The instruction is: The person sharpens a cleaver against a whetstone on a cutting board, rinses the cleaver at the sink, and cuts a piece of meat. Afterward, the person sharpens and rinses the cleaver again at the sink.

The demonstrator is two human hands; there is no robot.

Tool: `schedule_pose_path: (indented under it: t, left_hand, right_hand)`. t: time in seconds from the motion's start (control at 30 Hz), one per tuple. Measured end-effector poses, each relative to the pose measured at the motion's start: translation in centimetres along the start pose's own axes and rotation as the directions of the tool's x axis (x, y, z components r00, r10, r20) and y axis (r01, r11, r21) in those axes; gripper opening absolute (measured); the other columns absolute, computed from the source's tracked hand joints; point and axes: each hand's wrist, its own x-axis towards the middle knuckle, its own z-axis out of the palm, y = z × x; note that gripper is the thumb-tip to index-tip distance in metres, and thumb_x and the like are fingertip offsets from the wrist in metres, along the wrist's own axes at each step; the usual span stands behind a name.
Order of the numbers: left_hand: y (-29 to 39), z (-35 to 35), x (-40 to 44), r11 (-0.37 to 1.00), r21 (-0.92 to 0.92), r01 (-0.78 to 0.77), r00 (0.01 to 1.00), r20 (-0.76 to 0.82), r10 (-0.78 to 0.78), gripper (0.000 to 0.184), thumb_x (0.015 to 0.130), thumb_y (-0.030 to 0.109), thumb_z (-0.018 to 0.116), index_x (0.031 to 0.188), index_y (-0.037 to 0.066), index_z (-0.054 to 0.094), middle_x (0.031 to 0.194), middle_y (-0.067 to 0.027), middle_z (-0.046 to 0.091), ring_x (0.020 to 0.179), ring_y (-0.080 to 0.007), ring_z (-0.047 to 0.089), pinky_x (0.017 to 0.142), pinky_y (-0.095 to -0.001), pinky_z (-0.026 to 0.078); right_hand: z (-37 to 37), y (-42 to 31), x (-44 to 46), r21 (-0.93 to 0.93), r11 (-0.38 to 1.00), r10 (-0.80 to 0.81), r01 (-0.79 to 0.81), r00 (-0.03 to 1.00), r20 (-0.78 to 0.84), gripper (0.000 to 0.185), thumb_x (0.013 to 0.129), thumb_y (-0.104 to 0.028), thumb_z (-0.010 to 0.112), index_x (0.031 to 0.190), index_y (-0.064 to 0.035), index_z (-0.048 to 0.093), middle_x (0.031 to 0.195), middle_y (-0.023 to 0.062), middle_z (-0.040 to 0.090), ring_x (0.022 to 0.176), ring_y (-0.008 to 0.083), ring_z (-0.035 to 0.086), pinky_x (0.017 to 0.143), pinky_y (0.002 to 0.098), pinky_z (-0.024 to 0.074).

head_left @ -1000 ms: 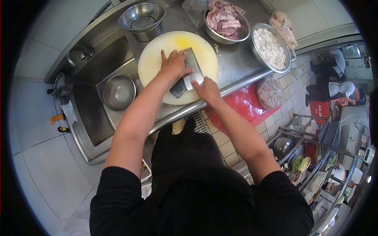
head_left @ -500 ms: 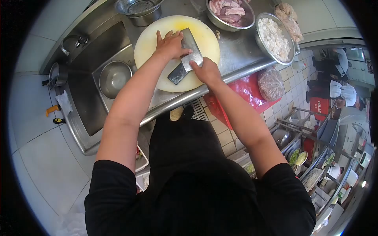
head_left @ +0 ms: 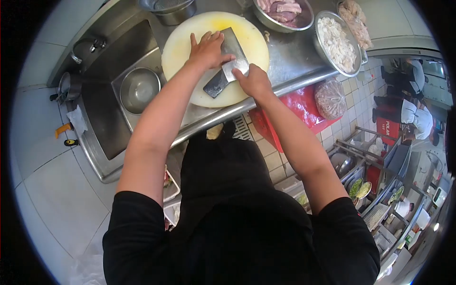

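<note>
A cleaver (head_left: 233, 46) with a broad grey blade lies flat over a round, yellow-stained white cutting board (head_left: 183, 42). Beneath the blade, a dark rectangular block (head_left: 216, 84) pokes out at the lower left; it looks like a whetstone, though I cannot be sure. My right hand (head_left: 255, 81) is closed at the blade's near right end, its thumb on top; the handle is hidden there. Spread fingers of my left hand (head_left: 207, 51) reach along the blade's left side, with the thumb resting on the metal.
Bowls of raw meat (head_left: 285, 18) and pale white pieces (head_left: 336, 45) stand to the right. A metal bowl (head_left: 140, 90) sits in the sink (head_left: 114, 123) area. Below the counter edge lies a bag of ground-looking stuff (head_left: 331, 99) on red plastic. Other people (head_left: 408, 114) stand far right.
The view has shifted slightly. The cleaver and both hands appear a little farther right over the dark block; the grip looks the same.
</note>
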Motion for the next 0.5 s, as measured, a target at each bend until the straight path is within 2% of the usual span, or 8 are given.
schedule_pose_path:
  t: [0.1,0.2,0.27,0.33,0.4,0.43,0.47,0.5]
  left_hand:
    - [0.1,0.0,0.7,1.0,-0.001,-0.018,0.997,0.077,0.018,0.097,0.088,0.066,0.064,0.16,0.01,0.033,0.167,-0.0075,0.032,0.157,-0.0276,0.022,0.125,-0.063,0.002]
    - [1.9,2.0,-6.0,0.998,-0.05,-0.033,0.998,0.06,0.036,0.095,0.089,0.06,0.067,0.159,0.006,0.033,0.167,-0.0094,0.033,0.156,-0.0277,0.024,0.125,-0.0624,0.003]
    - [3.3,2.5,-12.1,0.995,-0.094,-0.041,0.998,0.037,0.044,0.095,0.086,0.056,0.073,0.157,0.004,0.036,0.165,-0.0119,0.035,0.155,-0.0283,0.027,0.125,-0.0629,0.004]
    - [4.5,2.1,-14.8,0.986,-0.166,0.002,0.995,0.098,0.014,0.098,0.084,0.057,0.074,0.157,0.005,0.036,0.165,-0.0125,0.036,0.154,-0.0265,0.03,0.124,-0.064,0.002]
    - [3.5,2.4,-12.4,0.998,-0.061,-0.002,0.998,0.059,0.006,0.098,0.085,0.059,0.072,0.158,0.006,0.035,0.165,-0.0105,0.036,0.154,-0.025,0.03,0.124,-0.0637,0.002]
    - [2.7,2.1,-9.3,0.999,-0.046,0.012,0.999,0.032,-0.011,0.095,0.087,0.059,0.069,0.159,0.009,0.033,0.167,-0.008,0.033,0.154,-0.0244,0.029,0.125,-0.0634,0.002]
    - [1.8,1.7,-5.9,0.999,-0.021,0.034,0.999,0.031,-0.033,0.092,0.089,0.059,0.067,0.16,0.011,0.033,0.169,-0.0062,0.029,0.155,-0.0244,0.026,0.125,-0.0634,0.003]
    - [0.9,0.6,-2.5,0.999,-0.033,0.033,0.996,0.087,-0.031,0.091,0.091,0.058,0.066,0.161,0.011,0.031,0.17,-0.0061,0.026,0.157,-0.0244,0.023,0.125,-0.063,0.005]
  right_hand:
    - [0.0,-0.2,-0.1,0.022,0.998,0.053,-0.053,0.998,-0.015,0.06,0.092,-0.054,0.069,0.106,0.0049,0.066,0.105,0.0296,0.071,0.103,0.0458,0.069,0.089,0.0514,0.0541]
    - [0.7,2.0,-6.5,0.125,0.992,0.012,-0.02,0.998,0.064,0.057,0.093,-0.05,0.068,0.11,0.0049,0.066,0.104,0.0306,0.071,0.101,0.0478,0.068,0.088,0.053,0.0534]
    - [2.0,4.6,-11.3,0.186,0.974,-0.137,0.133,0.99,0.01,0.06,0.094,-0.046,0.068,0.121,0.008,0.064,0.103,0.034,0.069,0.101,0.0495,0.067,0.09,0.0536,0.0529]
    - [1.5,5.2,-13.7,0.169,0.985,-0.044,0.011,0.981,0.188,0.063,0.095,-0.046,0.067,0.129,0.0069,0.06,0.11,0.0356,0.068,0.108,0.0485,0.066,0.094,0.0544,0.0512]
    - [2.1,5.5,-10.5,0.108,0.985,-0.143,0.136,0.988,0.065,0.061,0.095,-0.047,0.068,0.125,0.0057,0.062,0.109,0.0345,0.068,0.105,0.0492,0.067,0.09,0.0546,0.0528]
    - [1.5,4.3,-7.3,-0.014,0.999,-0.043,0.045,0.992,0.119,0.059,0.094,-0.049,0.068,0.116,0.0054,0.065,0.109,0.0338,0.069,0.103,0.0494,0.067,0.088,0.0543,0.0538]
    - [1.4,3.2,-4.3,0.076,0.996,-0.043,0.039,0.998,0.046,0.059,0.094,-0.051,0.067,0.111,0.0054,0.065,0.11,0.0336,0.069,0.104,0.049,0.067,0.089,0.0538,0.054]
    - [-0.1,1.0,-1.8,-0.009,1.0,-0.018,0.019,0.999,0.042,0.06,0.094,-0.052,0.067,0.111,0.0057,0.065,0.108,0.0333,0.069,0.104,0.0485,0.067,0.088,0.0528,0.0544]
